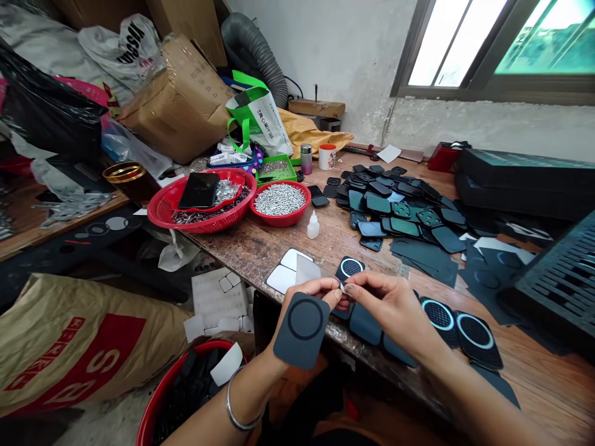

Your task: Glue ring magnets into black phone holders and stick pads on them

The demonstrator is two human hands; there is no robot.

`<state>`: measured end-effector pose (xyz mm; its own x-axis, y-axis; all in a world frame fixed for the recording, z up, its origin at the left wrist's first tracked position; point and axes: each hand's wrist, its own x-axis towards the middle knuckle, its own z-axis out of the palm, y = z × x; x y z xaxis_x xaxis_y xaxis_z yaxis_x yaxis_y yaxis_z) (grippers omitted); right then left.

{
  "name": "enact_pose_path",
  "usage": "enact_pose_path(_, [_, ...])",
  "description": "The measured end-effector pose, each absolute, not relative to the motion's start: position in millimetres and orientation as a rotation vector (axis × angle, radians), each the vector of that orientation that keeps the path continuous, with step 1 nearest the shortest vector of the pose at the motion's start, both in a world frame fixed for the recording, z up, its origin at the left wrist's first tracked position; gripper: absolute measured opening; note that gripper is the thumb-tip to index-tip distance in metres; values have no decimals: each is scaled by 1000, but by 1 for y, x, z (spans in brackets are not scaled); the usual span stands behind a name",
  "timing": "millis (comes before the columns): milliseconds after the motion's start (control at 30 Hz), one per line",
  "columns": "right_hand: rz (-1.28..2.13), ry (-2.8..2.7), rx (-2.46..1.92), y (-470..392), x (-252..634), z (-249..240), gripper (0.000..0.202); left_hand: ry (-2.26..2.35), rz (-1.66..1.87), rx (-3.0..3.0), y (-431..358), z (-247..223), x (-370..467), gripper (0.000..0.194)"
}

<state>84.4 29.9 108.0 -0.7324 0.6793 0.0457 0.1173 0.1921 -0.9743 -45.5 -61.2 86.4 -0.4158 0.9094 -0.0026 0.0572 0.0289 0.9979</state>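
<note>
Your left hand (320,287) and right hand (388,303) meet fingertip to fingertip, both pinched narrow on a pale scrap (343,287) too small to make out. The ringed card (301,344) lies over your left wrist; a clear film (305,269) shows just beyond your left fingers, above the table (251,255), near the white pads (281,279).

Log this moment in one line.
Left hand, right hand: fingertips together at small white piece | dark card: across left wrist | bottle: upright on table
</note>
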Motion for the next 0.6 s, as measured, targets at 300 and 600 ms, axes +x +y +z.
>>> enact_pose_path(300, [1991,-1326,-914,77,102,103,22,1394,1530,750,-66,78,-72,17])
enact_pose_path(600, [1577,-1088,-1014,117,160,91,26,1904,1612,672,-83,40,-160,33])
